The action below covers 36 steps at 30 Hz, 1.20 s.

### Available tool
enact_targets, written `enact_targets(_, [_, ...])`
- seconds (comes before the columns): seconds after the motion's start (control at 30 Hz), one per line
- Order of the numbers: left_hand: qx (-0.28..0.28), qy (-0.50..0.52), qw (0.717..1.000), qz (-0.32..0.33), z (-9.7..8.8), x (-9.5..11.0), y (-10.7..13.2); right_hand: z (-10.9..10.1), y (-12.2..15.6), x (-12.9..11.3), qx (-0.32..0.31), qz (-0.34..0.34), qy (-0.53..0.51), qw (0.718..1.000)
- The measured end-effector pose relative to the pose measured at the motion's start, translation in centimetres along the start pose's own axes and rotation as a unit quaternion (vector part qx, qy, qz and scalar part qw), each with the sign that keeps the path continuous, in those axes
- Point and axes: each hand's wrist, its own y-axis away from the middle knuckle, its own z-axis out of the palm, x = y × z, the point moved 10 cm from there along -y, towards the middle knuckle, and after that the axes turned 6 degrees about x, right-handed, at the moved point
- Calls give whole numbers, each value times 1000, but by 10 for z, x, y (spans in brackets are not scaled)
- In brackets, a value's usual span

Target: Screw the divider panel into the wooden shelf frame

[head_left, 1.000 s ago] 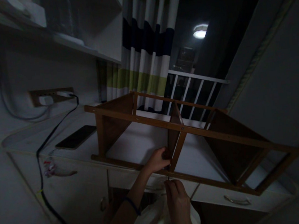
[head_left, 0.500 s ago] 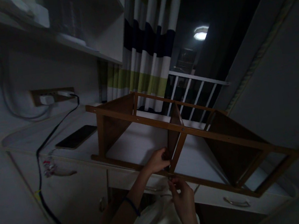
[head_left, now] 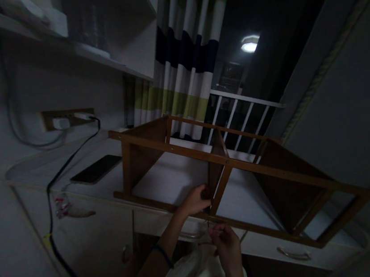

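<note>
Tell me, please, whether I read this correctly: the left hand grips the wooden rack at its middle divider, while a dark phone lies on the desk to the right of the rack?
Not quite. The left hand does grip the wooden rack at its middle divider, but the dark phone lies on the desk to the left of the rack, not the right. The head view shows it.

the wooden rack (head_left: 242, 167) lies on the desk (head_left: 87, 193), phone (head_left: 96, 169) to its left, curtain (head_left: 185, 62) behind.

Dim home bedroom: striped curtain (head_left: 182, 58), white tabletop (head_left: 173, 180) with drawers, phone (head_left: 96, 169) charging, wall shelf (head_left: 94, 55).
</note>
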Motion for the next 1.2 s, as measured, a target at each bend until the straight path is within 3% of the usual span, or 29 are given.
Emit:
enact_targets(0.27, [1,-6,1000,5,0,-1,-1,-3,5,-20,33,-132,91,987])
enact_targets(0.43, [-2,-8,1000,8,0,-1,0,5,10,-15,18,-120,98,988])
enact_targets(0.67, [-3,-6,1000,0,1,0,0,11,15,-26,10,-172,124,977])
enact_targets(0.77, [-1,-8,1000,1,1,1,0,17,16,-23,-4,-152,114,982])
enact_targets(0.9, [1,-12,1000,-1,-1,1,0,17,17,-18,24,-124,79,989])
enact_targets(1.2, [0,-12,1000,-6,0,1,1,25,19,-25,10,-172,106,979])
